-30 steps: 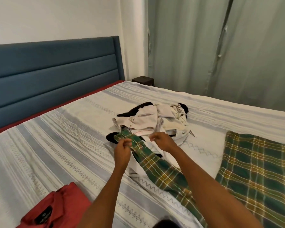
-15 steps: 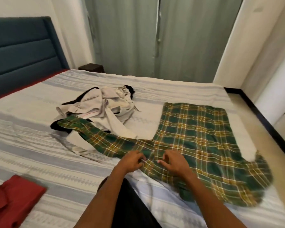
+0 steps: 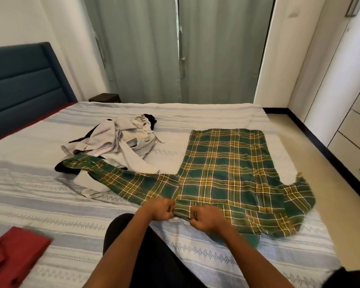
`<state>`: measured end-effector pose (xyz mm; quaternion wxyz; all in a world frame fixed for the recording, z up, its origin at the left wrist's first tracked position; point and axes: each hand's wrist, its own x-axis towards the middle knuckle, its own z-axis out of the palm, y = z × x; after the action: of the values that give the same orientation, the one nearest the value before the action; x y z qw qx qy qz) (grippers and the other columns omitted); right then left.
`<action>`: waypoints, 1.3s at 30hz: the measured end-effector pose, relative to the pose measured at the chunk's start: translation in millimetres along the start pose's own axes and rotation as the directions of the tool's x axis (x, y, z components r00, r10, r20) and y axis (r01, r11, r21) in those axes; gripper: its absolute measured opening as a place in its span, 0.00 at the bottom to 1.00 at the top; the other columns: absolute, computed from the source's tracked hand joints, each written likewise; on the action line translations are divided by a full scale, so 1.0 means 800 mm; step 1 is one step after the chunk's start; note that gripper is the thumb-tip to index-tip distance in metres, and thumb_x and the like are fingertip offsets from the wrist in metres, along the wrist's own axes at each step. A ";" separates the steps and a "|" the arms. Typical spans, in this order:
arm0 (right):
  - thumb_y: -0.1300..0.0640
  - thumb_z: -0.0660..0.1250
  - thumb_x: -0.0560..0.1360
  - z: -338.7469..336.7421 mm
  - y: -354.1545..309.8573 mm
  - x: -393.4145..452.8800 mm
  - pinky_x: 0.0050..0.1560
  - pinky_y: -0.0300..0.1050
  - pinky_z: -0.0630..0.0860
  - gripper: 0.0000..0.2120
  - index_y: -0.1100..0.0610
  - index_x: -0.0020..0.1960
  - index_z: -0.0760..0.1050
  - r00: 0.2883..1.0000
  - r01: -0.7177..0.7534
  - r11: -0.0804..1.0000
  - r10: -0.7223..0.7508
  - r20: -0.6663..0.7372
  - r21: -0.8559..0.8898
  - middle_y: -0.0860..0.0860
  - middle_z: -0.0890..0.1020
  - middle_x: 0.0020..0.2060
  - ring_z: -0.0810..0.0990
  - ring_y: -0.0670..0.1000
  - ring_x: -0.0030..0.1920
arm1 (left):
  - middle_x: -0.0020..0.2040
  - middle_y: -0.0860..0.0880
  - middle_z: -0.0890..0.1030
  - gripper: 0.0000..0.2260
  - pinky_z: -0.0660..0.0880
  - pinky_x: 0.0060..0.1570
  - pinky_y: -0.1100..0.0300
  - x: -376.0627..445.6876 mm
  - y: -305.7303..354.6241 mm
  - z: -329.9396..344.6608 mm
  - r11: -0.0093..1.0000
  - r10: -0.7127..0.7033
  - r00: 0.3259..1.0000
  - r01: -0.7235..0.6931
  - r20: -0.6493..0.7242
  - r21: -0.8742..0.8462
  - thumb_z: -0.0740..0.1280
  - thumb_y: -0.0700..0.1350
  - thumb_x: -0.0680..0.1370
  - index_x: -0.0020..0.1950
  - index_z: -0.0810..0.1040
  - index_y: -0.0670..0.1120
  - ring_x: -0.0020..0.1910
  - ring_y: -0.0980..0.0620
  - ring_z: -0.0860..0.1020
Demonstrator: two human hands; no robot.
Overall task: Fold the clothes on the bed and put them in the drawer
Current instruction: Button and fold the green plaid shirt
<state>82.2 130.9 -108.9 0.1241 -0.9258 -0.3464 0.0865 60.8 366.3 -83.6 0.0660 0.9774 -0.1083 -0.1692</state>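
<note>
Two hands grip a green plaid shirt spread on a striped bed.

The bed (image 3: 50, 204) fills the view. The shirt (image 3: 227, 173) lies flat at centre right, one sleeve reaching toward 10 o'clock onto a pile of pale clothes (image 3: 116, 142). A folded red garment (image 3: 10, 258) sits at 8 o'clock. Both forearms stretch forward from 6 o'clock; the left hand (image 3: 161, 208) and right hand (image 3: 206, 218), fingers curled, pinch the shirt's near edge close together.
</note>
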 end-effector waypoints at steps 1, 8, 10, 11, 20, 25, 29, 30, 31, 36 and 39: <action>0.42 0.60 0.74 -0.003 0.000 0.002 0.41 0.45 0.74 0.14 0.50 0.49 0.77 0.997 0.008 1.000 -0.010 0.073 0.028 0.51 0.82 0.41 0.77 0.51 0.40 | 0.52 0.42 0.82 0.12 0.73 0.45 0.55 -0.002 0.004 -0.002 1.000 -0.008 0.999 0.007 0.051 0.007 0.66 0.53 0.76 0.53 0.77 0.47 0.50 0.42 0.80; 0.48 0.63 0.81 -0.026 0.035 -0.031 0.48 0.46 0.81 0.10 0.49 0.46 0.80 0.967 -0.157 0.808 0.243 -0.078 0.568 0.48 0.83 0.40 0.81 0.48 0.43 | 0.53 0.42 0.83 0.17 0.75 0.49 0.54 0.023 0.035 -0.013 0.995 -0.060 0.997 0.056 0.054 0.078 0.59 0.56 0.78 0.54 0.81 0.47 0.48 0.44 0.80; 0.47 0.63 0.82 -0.035 0.072 -0.055 0.47 0.48 0.81 0.10 0.49 0.47 0.80 0.903 -0.200 0.790 0.378 -0.203 0.580 0.46 0.82 0.39 0.81 0.47 0.41 | 0.52 0.45 0.82 0.15 0.75 0.47 0.55 0.040 0.058 -0.018 0.999 -0.011 1.000 0.012 -0.017 0.039 0.58 0.55 0.80 0.55 0.80 0.49 0.45 0.49 0.78; 0.48 0.63 0.82 -0.037 0.092 -0.067 0.46 0.48 0.80 0.10 0.50 0.48 0.80 0.857 -0.233 0.787 0.444 -0.263 0.572 0.46 0.82 0.39 0.80 0.46 0.40 | 0.51 0.47 0.81 0.13 0.75 0.47 0.56 0.048 0.070 -0.018 1.000 0.019 0.999 -0.019 -0.042 0.005 0.58 0.54 0.81 0.56 0.79 0.51 0.45 0.52 0.77; 0.53 0.64 0.79 -0.048 0.271 -0.210 0.56 0.51 0.75 0.13 0.51 0.63 0.72 0.228 -0.567 0.299 0.952 -0.202 0.768 0.51 0.78 0.55 0.79 0.58 0.56 | 0.58 0.50 0.79 0.14 0.76 0.55 0.56 0.137 0.279 0.001 0.921 0.383 0.920 -0.387 -0.084 -0.045 0.60 0.57 0.82 0.61 0.77 0.52 0.54 0.53 0.76; 0.57 0.69 0.74 -0.053 0.309 -0.233 0.35 0.48 0.77 0.05 0.58 0.43 0.81 0.314 -0.356 -0.012 0.940 0.132 0.934 0.57 0.81 0.38 0.78 0.52 0.30 | 0.63 0.49 0.77 0.25 0.75 0.59 0.50 0.160 0.381 0.031 0.888 0.458 0.887 -0.453 -0.055 0.081 0.61 0.67 0.77 0.64 0.74 0.51 0.58 0.48 0.76; 0.63 0.69 0.77 -0.064 0.314 -0.230 0.25 0.40 0.67 0.09 0.62 0.38 0.78 0.370 -0.332 -0.074 0.907 0.202 0.940 0.58 0.77 0.30 0.69 0.50 0.23 | 0.60 0.44 0.79 0.16 0.77 0.52 0.49 0.174 0.420 0.058 0.884 0.447 0.892 -0.429 -0.066 0.185 0.61 0.56 0.80 0.61 0.73 0.47 0.54 0.42 0.79; 0.60 0.70 0.78 -0.067 0.316 -0.228 0.25 0.41 0.68 0.09 0.62 0.40 0.78 0.373 -0.351 -0.061 0.906 0.199 0.934 0.57 0.77 0.30 0.69 0.50 0.23 | 0.59 0.43 0.79 0.14 0.77 0.50 0.50 0.177 0.425 0.060 0.896 0.432 0.898 -0.417 -0.088 0.151 0.59 0.53 0.81 0.60 0.73 0.47 0.52 0.42 0.79; 0.56 0.70 0.78 -0.069 0.317 -0.226 0.25 0.41 0.70 0.11 0.61 0.40 0.77 0.373 -0.390 -0.036 0.907 0.194 0.920 0.56 0.77 0.29 0.71 0.51 0.24 | 0.57 0.44 0.80 0.12 0.77 0.48 0.50 0.179 0.426 0.061 0.907 0.418 0.903 -0.407 -0.102 0.106 0.58 0.52 0.81 0.58 0.74 0.47 0.50 0.42 0.80; 0.44 0.65 0.76 -0.080 0.307 -0.219 0.37 0.45 0.75 0.14 0.53 0.40 0.78 0.331 -0.521 0.107 0.940 0.085 0.847 0.50 0.82 0.33 0.80 0.51 0.33 | 0.49 0.50 0.81 0.06 0.78 0.48 0.56 0.178 0.420 0.044 0.881 0.349 0.937 -0.324 0.014 -0.345 0.64 0.50 0.80 0.54 0.78 0.51 0.46 0.53 0.79; 0.44 0.62 0.76 -0.080 0.290 -0.217 0.37 0.44 0.70 0.15 0.52 0.37 0.76 0.250 -0.515 0.142 0.968 -0.011 0.845 0.49 0.79 0.34 0.78 0.49 0.36 | 0.46 0.51 0.81 0.07 0.78 0.49 0.59 0.184 0.411 0.023 0.818 0.378 0.919 -0.277 0.108 -0.504 0.64 0.46 0.81 0.48 0.81 0.50 0.46 0.54 0.80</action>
<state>112.2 -164.5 -102.2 0.4939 -0.8065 0.3243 -0.0198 127.4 11.9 -93.3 0.3223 0.8742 -0.2366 -0.2756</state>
